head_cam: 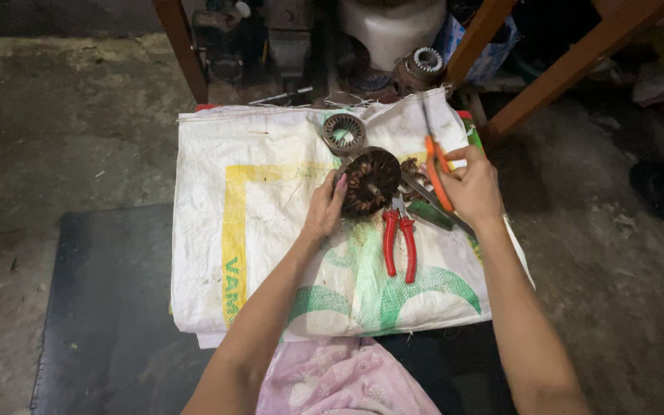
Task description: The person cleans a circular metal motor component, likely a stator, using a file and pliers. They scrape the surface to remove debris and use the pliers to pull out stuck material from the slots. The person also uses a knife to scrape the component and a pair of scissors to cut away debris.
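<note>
Two hands, L (pixel 324 207) grip on wound stator (pixel 370 181), R (pixel 470 184) grip on orange-handled tool (pixel 436 169), red pliers (pixel 399 242) on sack (pixel 270 230).

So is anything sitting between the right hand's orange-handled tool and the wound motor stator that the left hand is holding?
Nothing visible does. The left hand grips the stator from its left side, while the right hand holds the orange-handled tool just to its right. The red-handled pliers lie lower on the sack, out of the way.

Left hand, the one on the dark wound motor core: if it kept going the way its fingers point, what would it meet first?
The left hand already touches the motor core. Past it, probably the grey ring-shaped core, though depth is unclear.
</note>
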